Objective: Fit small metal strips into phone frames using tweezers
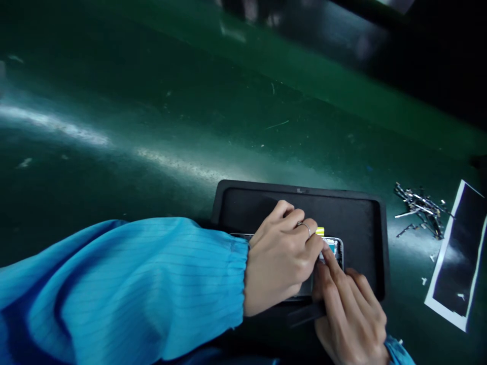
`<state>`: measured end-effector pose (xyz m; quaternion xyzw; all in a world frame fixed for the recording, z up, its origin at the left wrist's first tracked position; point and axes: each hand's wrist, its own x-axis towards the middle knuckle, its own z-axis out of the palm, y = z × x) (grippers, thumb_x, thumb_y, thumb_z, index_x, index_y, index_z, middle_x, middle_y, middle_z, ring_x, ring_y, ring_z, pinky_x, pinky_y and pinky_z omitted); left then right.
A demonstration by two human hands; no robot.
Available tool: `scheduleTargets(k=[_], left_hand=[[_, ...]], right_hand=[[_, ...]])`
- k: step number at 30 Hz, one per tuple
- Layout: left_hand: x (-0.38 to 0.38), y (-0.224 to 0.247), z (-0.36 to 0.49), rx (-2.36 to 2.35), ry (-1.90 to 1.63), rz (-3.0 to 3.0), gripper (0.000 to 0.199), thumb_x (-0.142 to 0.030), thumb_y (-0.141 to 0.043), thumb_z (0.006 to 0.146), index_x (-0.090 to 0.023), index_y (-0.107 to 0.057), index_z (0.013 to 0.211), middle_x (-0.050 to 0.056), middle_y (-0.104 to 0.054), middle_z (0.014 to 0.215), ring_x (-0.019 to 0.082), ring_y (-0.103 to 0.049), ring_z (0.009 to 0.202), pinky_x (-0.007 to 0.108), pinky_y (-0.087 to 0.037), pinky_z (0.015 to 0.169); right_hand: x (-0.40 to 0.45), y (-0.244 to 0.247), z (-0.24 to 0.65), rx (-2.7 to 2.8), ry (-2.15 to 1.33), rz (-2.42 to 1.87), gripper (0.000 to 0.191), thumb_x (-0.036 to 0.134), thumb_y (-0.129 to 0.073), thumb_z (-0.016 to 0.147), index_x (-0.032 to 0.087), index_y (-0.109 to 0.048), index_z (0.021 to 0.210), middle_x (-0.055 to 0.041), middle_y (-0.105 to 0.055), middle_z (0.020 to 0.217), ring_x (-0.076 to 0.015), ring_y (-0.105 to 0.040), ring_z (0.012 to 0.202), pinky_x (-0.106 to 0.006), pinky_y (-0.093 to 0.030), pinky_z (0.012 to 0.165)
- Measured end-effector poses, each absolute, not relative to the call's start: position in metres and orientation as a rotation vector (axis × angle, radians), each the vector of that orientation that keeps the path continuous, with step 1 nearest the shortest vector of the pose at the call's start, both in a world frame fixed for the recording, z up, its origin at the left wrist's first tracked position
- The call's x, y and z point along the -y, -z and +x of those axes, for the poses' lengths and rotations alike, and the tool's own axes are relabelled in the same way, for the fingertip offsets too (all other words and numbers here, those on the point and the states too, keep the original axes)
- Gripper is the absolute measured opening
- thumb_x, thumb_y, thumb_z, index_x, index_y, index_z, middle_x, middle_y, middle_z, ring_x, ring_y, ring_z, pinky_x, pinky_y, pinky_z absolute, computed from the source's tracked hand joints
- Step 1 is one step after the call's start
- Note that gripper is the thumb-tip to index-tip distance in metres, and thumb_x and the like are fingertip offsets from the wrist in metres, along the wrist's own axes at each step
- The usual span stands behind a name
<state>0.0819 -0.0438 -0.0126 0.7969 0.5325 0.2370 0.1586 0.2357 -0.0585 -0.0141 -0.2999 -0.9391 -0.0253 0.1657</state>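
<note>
Black tray, between four and five o'clock: silver-edged device lay on it, innards showing. I judged it midway: opened, handwork unfinished. Left hand curled over it, right hand bunched alongside; couldn't tell what either pinched.

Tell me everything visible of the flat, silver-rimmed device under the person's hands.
The device is flat and round-cornered, with a metallic-looking silver rim, and lies in the black tray. Its right end shows a blue-green area inside; a dark surface shows near its lower edge. A yellow tab sits at its upper edge. The left hand and right hand meet over it, hiding much of it and the exact contact points.
</note>
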Motion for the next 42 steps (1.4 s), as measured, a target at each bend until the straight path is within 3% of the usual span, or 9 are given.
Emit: scheduleTargets(k=[7,13,20,29,34,42], left_hand=[[0.044,0.013,0.081,-1.513,-0.684,2.277,0.025,-0.007,-0.038,0.08,-0.014,-0.05,0.06,0.002,-0.046,0.064,0.015,-0.037,0.063,0.032,-0.032,0.068],[0.043,0.013,0.082,-1.524,-0.694,2.279,0.027,-0.007,-0.036,0.082,-0.013,-0.051,0.06,0.003,-0.048,0.064,0.015,-0.038,0.063,0.032,-0.033,0.069],[0.043,0.012,0.081,-1.51,-0.65,2.296,0.026,-0.008,-0.036,0.082,-0.013,-0.051,0.062,0.004,-0.047,0.065,0.016,-0.037,0.063,0.032,-0.033,0.067],[0.043,0.01,0.08,-1.428,-0.682,2.591,0.035,-0.006,-0.026,0.087,-0.009,-0.059,0.078,0.005,-0.053,0.065,0.017,-0.043,0.062,0.033,-0.036,0.068],[0.042,0.013,0.076,-1.314,-0.847,2.734,0.036,-0.006,-0.03,0.086,-0.01,-0.059,0.065,0.006,-0.054,0.059,0.016,-0.039,0.057,0.034,-0.036,0.067],[0.045,0.02,0.08,-1.457,-0.843,2.722,0.028,-0.006,-0.036,0.084,-0.009,-0.059,0.07,0.006,-0.055,0.063,0.017,-0.041,0.059,0.033,-0.035,0.065]], right_hand=[[0.056,0.014,0.239,2.671,-0.014,-0.806,0.03,-0.005,-0.032,0.071,-0.004,-0.055,0.09,-0.0283,-0.062,0.09,-0.0257,-0.062,0.082,-0.032,-0.047,0.054],[0.056,0.016,0.24,2.592,-0.078,-0.813,0.023,-0.004,-0.036,0.074,-0.003,-0.055,0.087,-0.0302,-0.061,0.088,-0.0254,-0.063,0.077,-0.034,-0.048,0.053],[0.057,0.018,0.239,2.64,-0.047,-0.818,0.029,-0.007,-0.033,0.069,-0.005,-0.056,0.087,-0.0322,-0.058,0.094,-0.0277,-0.062,0.084,-0.035,-0.048,0.056],[0.06,0.019,0.238,2.604,-0.063,-0.928,0.029,-0.002,-0.035,0.07,-0.004,-0.055,0.09,-0.0294,-0.057,0.102,-0.0224,-0.061,0.07,-0.037,-0.049,0.058],[0.06,0.021,0.238,2.573,-0.066,-0.928,0.027,-0.004,-0.037,0.069,-0.004,-0.056,0.089,-0.029,-0.057,0.101,-0.0204,-0.06,0.066,-0.036,-0.049,0.058],[0.059,0.023,0.237,2.561,-0.039,-0.896,0.027,-0.005,-0.036,0.07,-0.005,-0.057,0.087,-0.0302,-0.058,0.096,-0.0206,-0.06,0.063,-0.037,-0.049,0.056]])
